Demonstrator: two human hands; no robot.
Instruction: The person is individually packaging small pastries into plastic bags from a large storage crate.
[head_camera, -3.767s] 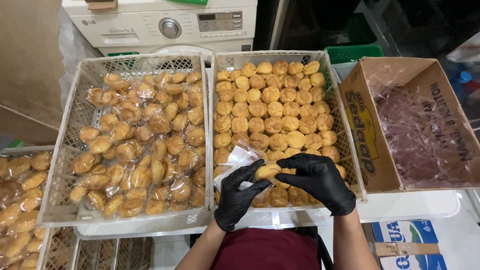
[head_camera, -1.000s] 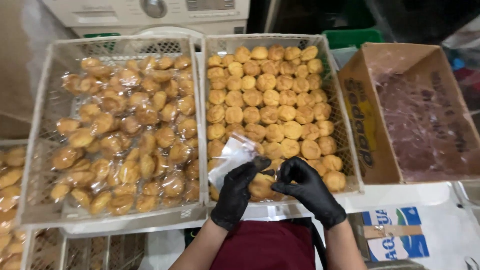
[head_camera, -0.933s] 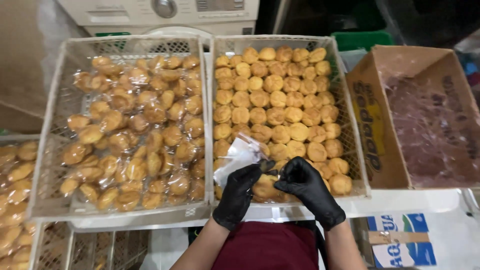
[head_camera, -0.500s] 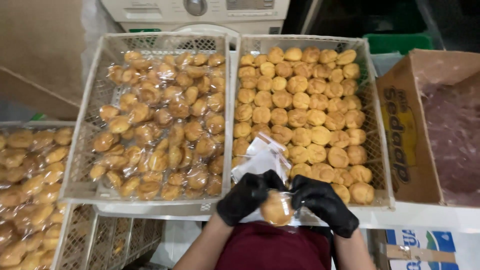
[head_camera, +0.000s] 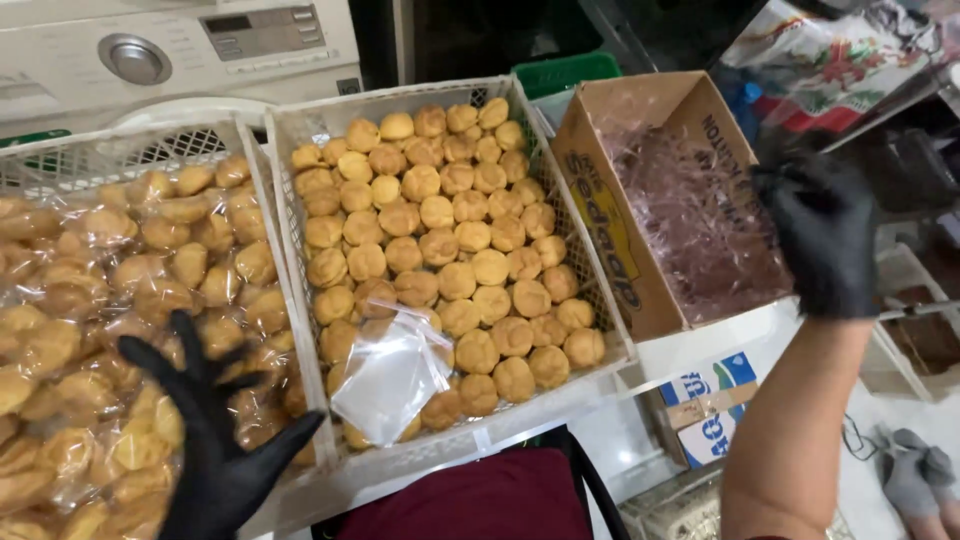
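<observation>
A moment ago both hands were close together at the bottom middle of the frame, holding one bun and a small clear bag. Now they have moved far apart, and the bun is gone from them.

The left hand (head_camera: 215, 430), in a black glove, is at the lower left of the frame. Its fingers are spread wide open and it holds nothing. It hovers over the bagged buns (head_camera: 110, 300) in the left white crate (head_camera: 262, 190), right by the wall between the two crates.

The right hand (head_camera: 822, 235), also in a black glove, is up at the right side of the frame. It is over the right edge of the cardboard box (head_camera: 610, 230), which is full of clear plastic bags (head_camera: 700, 220). Its fingers look loosely bent. I cannot tell if it has a bag in them.

In the middle of the frame is the right white crate (head_camera: 285, 260), full of bare round golden buns (head_camera: 450, 240). An empty clear bag (head_camera: 390, 375) lies on the buns near the bottom of this crate. No hand touches it.

At the top left of the frame is a white machine (head_camera: 180, 50) with a round knob.
</observation>
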